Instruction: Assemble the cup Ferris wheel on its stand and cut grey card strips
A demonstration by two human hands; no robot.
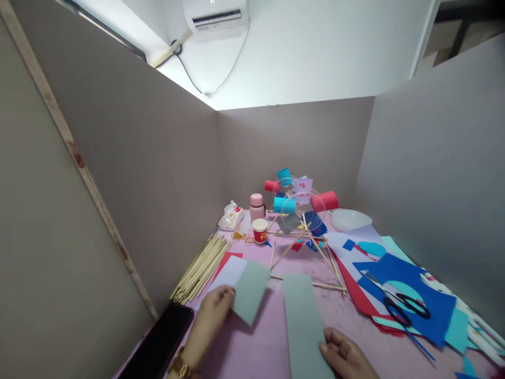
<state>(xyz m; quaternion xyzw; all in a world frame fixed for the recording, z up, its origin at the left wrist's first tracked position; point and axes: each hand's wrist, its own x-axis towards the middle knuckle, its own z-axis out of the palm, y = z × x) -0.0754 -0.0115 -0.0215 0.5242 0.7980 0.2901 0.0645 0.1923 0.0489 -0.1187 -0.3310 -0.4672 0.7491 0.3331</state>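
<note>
My left hand (216,305) pinches the lower left edge of a short grey-green paper piece (252,289), tilted above the pink table. My right hand (344,351) grips the right edge of a longer grey-green paper strip (303,321), thumb on top. The two pieces are apart. Beyond them stands a Ferris-wheel-like model (302,210) on a frame of thin sticks, with red, blue and lilac paper cups around clear round rims. White and red paper sheets (231,269) lie behind my left hand.
A bundle of wooden sticks (203,268) and a black phone (160,342) lie at left. Black-handled scissors (396,302) rest on blue paper (437,310) at right. Behind are a paper cup (260,231), a pink bottle (257,208), tissues (232,217) and a white bowl (351,220). Partitions enclose the table.
</note>
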